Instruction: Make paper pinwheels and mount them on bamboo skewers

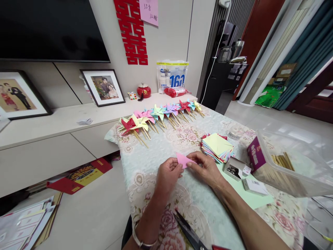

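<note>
Pink paper [183, 160], folded to a small pointed piece, sits pinched between my two hands above the flowered tablecloth [156, 173]. My left hand [168, 173] grips its near edge with thumb and fingers closed on it; my right hand [205, 168] holds the other side the same way.

I judge the work well under way. A row of finished pinwheels [161, 116] lies along the far edge of the table; I count roughly ten, though they overlap and the exact number is hard to fix. One stack of coloured paper squares [217, 147] waits just right of my hands, too many sheets to count, so plenty seems left. One clear plastic tub [293, 166] of wooden sticks stands further right, with two small boxes [235, 168] near it. One pair of scissors [189, 232] lies close by my forearms.
</note>
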`<state>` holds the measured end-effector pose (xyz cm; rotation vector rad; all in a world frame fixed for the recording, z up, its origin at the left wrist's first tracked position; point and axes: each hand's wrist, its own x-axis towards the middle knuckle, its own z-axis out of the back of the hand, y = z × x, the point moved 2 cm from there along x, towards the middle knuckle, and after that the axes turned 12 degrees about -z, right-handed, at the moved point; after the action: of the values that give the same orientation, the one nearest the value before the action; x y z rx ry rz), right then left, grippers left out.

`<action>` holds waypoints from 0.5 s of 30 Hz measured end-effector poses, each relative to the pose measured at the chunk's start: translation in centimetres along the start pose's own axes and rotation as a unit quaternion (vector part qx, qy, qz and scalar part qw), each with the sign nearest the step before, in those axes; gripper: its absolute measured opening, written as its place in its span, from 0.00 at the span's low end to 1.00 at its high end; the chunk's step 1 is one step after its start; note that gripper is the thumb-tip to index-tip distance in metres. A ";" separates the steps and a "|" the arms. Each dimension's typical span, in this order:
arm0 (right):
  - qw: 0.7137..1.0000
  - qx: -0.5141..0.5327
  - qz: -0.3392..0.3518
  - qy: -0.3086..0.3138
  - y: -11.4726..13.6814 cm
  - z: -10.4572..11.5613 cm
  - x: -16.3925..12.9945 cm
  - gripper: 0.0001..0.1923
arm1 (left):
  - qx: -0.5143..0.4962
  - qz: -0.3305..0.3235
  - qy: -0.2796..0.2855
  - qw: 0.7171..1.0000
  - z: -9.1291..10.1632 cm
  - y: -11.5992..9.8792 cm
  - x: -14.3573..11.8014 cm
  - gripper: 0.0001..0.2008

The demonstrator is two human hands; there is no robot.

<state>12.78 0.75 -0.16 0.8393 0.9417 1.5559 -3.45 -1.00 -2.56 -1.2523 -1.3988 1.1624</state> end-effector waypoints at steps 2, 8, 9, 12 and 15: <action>0.998 0.051 -0.022 -0.004 -0.4 -0.3 0.1 0.15 | 0.011 0.010 0.003 1.000 0.0 0.0 0.0 0.10; 0.999 0.009 -0.037 0.001 -1.4 -0.9 0.2 0.20 | 0.184 -0.092 -0.017 0.978 0.6 -0.9 -0.2 0.10; 0.999 -0.018 -0.036 0.005 -1.4 -1.0 0.1 0.20 | 0.243 -0.121 -0.040 0.962 0.8 -1.1 -0.2 0.10; 0.993 -0.115 -0.032 0.016 -1.2 -1.1 -0.1 0.19 | 0.413 -0.163 -0.092 0.891 1.4 -1.5 -0.3 0.13; 0.979 -0.203 -0.014 0.017 -0.8 -1.3 -0.3 0.19 | 0.501 -0.142 -0.083 0.850 1.3 -1.3 -0.3 0.16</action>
<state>12.01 0.33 -1.45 0.5088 0.6236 1.6658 -4.94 -1.45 -1.47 -0.1940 -0.8032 1.4972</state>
